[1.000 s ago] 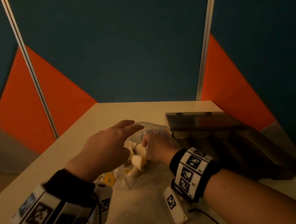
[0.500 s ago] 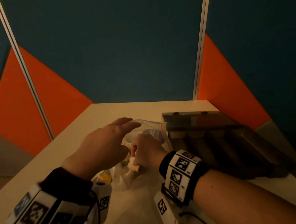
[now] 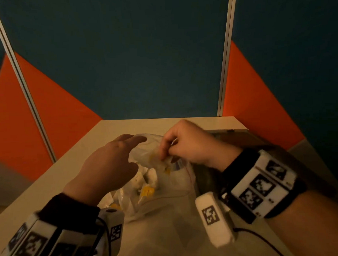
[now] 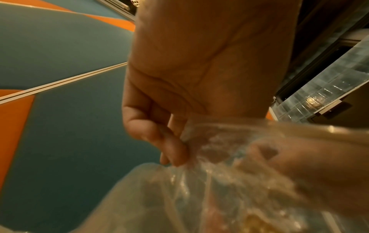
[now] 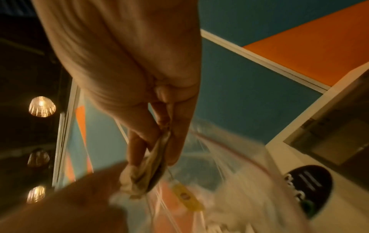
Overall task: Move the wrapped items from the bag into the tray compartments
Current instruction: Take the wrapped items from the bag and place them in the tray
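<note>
Above table, right hand has lifted, pinching wrapped item; left hand grips bag.

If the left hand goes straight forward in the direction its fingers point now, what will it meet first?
Most likely the raised rim of the clear plastic bag, which the left hand pinches already. Just past that film is the right hand, holding a wrapped item. Depth between the hands is unclear.

- No word, brand or number can be read anywhere.
- The wristbands carry only black-and-white square code markers, no legible text.
- Print on the bag is blurred.
</note>
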`<state>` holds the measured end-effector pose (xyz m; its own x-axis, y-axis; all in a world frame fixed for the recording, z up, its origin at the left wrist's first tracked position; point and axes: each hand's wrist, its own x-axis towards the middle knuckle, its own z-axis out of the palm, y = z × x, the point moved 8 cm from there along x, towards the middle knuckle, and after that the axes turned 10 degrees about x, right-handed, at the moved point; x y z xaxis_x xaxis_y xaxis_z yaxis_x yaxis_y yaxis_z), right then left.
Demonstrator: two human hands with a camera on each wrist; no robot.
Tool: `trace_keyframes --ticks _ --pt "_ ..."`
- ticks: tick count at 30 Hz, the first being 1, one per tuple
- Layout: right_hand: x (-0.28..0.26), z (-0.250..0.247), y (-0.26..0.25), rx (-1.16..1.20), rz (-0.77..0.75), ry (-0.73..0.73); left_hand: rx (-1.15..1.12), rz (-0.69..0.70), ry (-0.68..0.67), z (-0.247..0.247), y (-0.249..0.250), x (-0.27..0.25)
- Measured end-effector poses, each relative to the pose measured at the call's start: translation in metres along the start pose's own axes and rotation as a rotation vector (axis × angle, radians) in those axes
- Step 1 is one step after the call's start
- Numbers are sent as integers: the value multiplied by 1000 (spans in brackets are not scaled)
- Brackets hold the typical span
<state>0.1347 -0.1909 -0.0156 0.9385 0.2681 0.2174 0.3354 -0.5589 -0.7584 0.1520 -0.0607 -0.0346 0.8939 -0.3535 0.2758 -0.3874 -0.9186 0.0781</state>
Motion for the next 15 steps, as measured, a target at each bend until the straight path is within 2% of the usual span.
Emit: trace_keyframes --ticks 5,9,12,15 --pt "1 -72 4 243 54 157 2 -40 -10 4 -7 0" --pt "7 -113 31 203 174 268 -12 -47 -23 5 -10 0" --pt "14 -117 59 76 263 240 -17 -41 -24 4 -10 0" --pt "22 -97 93 -172 334 76 -4 -27 -25 2 -7 0"
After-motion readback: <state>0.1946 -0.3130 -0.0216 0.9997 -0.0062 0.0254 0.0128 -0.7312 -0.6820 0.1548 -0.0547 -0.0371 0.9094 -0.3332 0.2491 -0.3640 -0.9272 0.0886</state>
